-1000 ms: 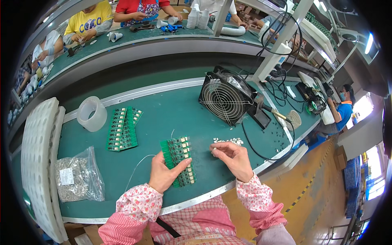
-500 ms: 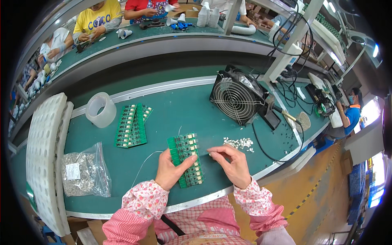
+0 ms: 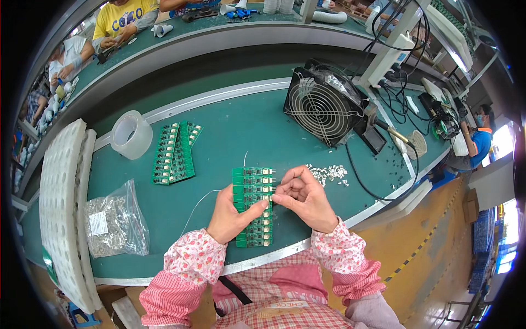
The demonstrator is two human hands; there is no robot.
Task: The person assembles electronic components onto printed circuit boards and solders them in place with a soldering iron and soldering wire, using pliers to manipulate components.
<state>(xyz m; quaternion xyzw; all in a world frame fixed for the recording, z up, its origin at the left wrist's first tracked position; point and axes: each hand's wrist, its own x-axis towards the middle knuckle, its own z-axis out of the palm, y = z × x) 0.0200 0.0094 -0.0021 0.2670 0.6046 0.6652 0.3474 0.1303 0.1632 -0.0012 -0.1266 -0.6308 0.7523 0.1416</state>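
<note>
The grip of the left hand (image 3: pixel 233 216) pinches the left side of a green circuit board panel (image 3: pixel 255 236), its thumb laid across the face. The panel is held over the near part of the table (image 3: pixel 235 123), its long side running away from the person. The thumb and fingertips of the right hand (image 3: pixel 304 202) are close together at the panel's right edge, just below some protruding pins; whether they pinch a small part, I cannot tell.

Just beyond the right hand, small white parts (image 3: pixel 331 174) lie scattered. A clear bag (image 3: pixel 116 222) of small metallic-looking pieces lies to the left, next to white dimpled trays (image 3: pixel 63 203) at the table's left end. Farther back are more green boards (image 3: pixel 171 159), overlapping one another, and a roll of clear tape (image 3: pixel 131 137) beside them. To the right stands a black fan (image 3: pixel 323 107) with a wire guard, a soldering iron (image 3: pixel 397 135) near it. Across from this table, a person in a yellow shirt (image 3: pixel 123 16) sits at another green-topped surface (image 3: pixel 192 30).
</note>
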